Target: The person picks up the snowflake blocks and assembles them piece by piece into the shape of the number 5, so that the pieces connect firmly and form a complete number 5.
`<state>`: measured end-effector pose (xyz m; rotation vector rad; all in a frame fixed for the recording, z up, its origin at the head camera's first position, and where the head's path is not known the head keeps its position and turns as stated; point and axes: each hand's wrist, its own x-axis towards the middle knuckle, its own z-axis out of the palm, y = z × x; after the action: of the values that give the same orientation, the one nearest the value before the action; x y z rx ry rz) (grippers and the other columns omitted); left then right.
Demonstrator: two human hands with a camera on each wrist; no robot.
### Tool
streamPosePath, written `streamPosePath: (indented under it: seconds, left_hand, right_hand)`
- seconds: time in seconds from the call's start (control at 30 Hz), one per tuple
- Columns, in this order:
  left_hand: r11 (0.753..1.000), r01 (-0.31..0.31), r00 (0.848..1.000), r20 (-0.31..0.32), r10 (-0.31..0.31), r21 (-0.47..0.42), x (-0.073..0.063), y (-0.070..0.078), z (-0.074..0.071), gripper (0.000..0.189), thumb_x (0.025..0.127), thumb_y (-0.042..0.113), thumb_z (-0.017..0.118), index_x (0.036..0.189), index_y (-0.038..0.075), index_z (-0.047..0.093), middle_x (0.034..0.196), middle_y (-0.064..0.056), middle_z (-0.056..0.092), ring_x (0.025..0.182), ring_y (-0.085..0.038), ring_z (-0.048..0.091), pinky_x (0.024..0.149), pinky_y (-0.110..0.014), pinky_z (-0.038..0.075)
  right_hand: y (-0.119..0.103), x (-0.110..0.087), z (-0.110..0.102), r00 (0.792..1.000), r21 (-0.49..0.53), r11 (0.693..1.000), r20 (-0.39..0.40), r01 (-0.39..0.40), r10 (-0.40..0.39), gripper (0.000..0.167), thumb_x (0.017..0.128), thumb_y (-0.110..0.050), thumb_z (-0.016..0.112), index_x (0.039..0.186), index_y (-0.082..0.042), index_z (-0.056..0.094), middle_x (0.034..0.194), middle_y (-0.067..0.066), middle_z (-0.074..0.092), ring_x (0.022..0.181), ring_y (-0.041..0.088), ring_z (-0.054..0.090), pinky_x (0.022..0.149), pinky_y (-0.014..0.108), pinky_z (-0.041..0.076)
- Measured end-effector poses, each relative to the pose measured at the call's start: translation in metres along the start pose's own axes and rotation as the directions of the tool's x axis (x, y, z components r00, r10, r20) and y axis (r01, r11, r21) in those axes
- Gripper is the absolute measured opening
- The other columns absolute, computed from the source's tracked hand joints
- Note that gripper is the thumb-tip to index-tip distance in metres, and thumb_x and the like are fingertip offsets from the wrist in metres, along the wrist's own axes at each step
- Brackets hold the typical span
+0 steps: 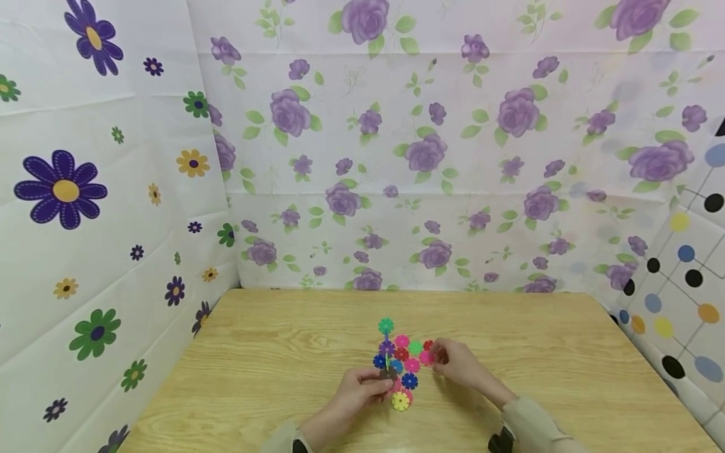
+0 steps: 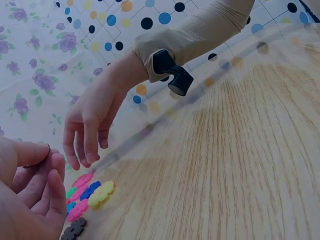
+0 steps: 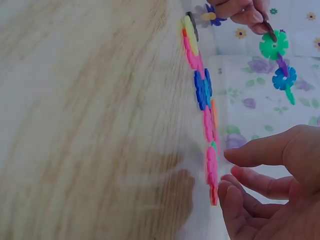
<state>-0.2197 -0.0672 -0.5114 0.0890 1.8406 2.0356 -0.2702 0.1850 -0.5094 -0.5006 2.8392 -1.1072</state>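
My left hand pinches a dark brown notched plastic disc between thumb and fingers. Linked to that disc is a short chain: a green disc, a purple one, a blue one and a light green one. Below the chain, more discs lie clustered on the table, among them a yellow disc, a dark blue disc and a pink disc. At the cluster's right end is my right hand, its fingers loosely bent, with a gap between thumb and forefinger.
The wooden table stretches out around the discs. A flowered cloth hangs behind it, with patterned cloths to the left and right. A black disc lies at the near end of the cluster.
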Motion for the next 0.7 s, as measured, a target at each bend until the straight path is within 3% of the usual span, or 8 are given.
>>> streamPosePath:
  seconds: [0.17, 0.53, 0.7]
  left_hand:
    - [1.000, -0.007, 1.000, 0.002, 0.007, 0.001, 0.000, -0.001, 0.000, 0.024, 0.088, 0.012, 0.069, 0.105, -0.004, 0.069, 0.094, -0.011, 0.075, 0.077, -0.008, 0.069, 0.068, -0.020, 0.053]
    - [1.000, -0.024, 1.000, 0.002, 0.024, 0.008, -0.001, -0.004, 0.001, 0.027, 0.092, 0.019, 0.066, 0.106, -0.003, 0.070, 0.090, -0.007, 0.075, 0.073, -0.007, 0.067, 0.067, -0.020, 0.051]
    - [1.000, -0.015, 1.000, -0.006, 0.015, -0.027, -0.002, -0.002, 0.000, 0.028, 0.093, 0.021, 0.065, 0.106, -0.003, 0.070, 0.088, -0.006, 0.075, 0.074, -0.007, 0.067, 0.067, -0.020, 0.052]
  right_hand:
    - [0.005, 0.008, 0.003, 0.999, 0.029, 0.999, -0.032, -0.025, 0.026, 0.022, 0.080, 0.004, 0.071, 0.098, -0.003, 0.063, 0.085, 0.005, 0.062, 0.076, 0.014, 0.055, 0.063, 0.023, 0.047]
    - [0.011, 0.023, 0.010, 0.991, 0.030, 0.991, -0.032, -0.130, 0.131, 0.018, 0.078, -0.003, 0.076, 0.091, -0.007, 0.064, 0.079, 0.002, 0.058, 0.072, 0.015, 0.051, 0.058, 0.023, 0.042]
    - [0.010, 0.023, 0.011, 0.994, 0.001, 0.995, -0.040, -0.100, 0.100, 0.016, 0.078, -0.002, 0.076, 0.086, -0.006, 0.062, 0.077, 0.002, 0.057, 0.070, 0.014, 0.049, 0.059, 0.023, 0.041]
